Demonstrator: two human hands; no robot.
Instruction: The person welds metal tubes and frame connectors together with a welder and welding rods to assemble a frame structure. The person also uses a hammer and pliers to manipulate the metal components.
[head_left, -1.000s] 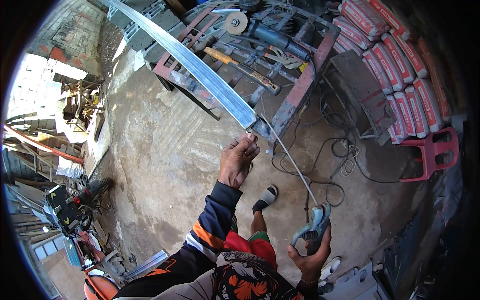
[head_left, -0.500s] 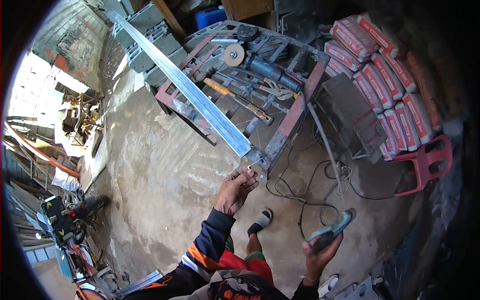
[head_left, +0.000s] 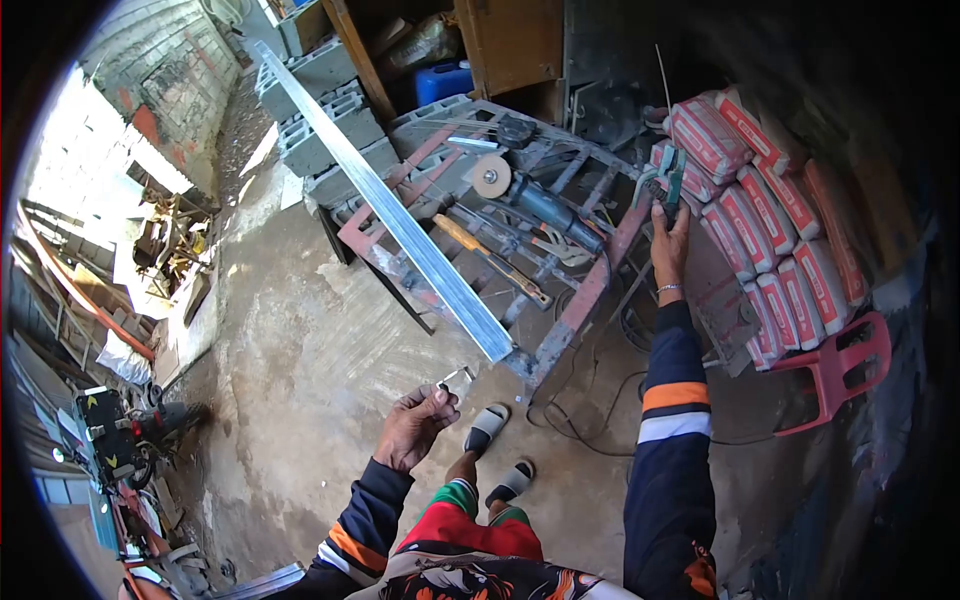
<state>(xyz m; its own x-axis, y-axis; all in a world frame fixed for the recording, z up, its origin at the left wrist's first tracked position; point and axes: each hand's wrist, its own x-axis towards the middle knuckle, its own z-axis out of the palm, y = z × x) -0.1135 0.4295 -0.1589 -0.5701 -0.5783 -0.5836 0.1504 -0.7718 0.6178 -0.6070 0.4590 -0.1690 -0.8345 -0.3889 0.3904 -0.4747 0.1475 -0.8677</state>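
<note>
Pinching a small metal piece (head_left: 458, 377) in left grip (head_left: 412, 428); clasping an electrode holder (head_left: 674, 176) in right grip (head_left: 670, 248), away from the metal bar (head_left: 400, 228).

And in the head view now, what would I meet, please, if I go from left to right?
Motorcycle, left hand, angle grinder, right hand holding a welding electrode holder, red plastic chair.

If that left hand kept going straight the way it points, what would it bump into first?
Probably the near end of the long metal bar, lying across the metal frame, just ahead of the left hand. Height is hard to judge from this one view, so it might pass underneath.
</note>
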